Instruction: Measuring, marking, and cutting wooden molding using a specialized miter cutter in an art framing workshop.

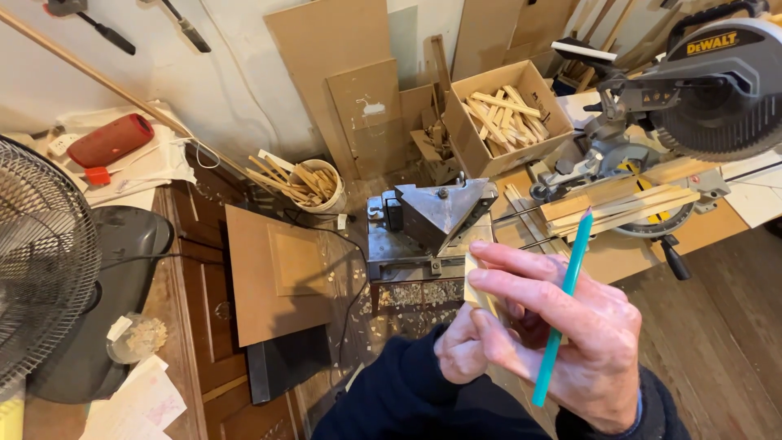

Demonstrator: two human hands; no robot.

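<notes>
1. A slim teal pencil point(562, 314) runs diagonally through the lower right of the frame, pinched in the right hand point(570, 342).
2. The left hand point(464, 350) is partly hidden behind it, fingers curled around a pale wood strip point(476, 285) (smooth, squared).
3. Beyond stands a grey metal cutter point(432, 224) over wood chips.
4. Upper right: a toothed miter saw point(700, 90) and a cardboard box point(505, 114) of offcuts.
</notes>
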